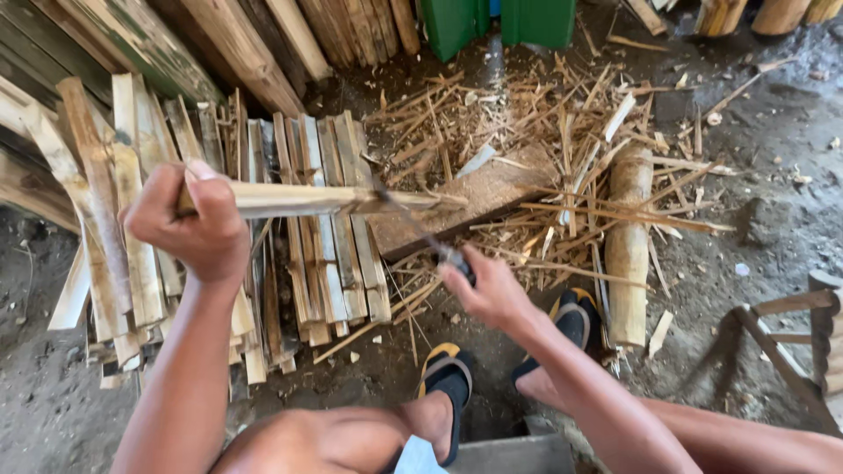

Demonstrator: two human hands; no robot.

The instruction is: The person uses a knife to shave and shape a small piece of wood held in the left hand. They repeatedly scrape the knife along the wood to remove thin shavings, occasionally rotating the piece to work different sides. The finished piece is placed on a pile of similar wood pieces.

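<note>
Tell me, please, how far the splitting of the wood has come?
Done: a pile of split strips lies on the ground, with shavings scattered around the chopping block. In hand: the left hand holds one strip and the right hand presses a knife into it. Left: a whole log lies unsplit.

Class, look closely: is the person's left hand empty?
No: the left hand grips one end of a split bamboo strip held across the stacked slats.
</note>
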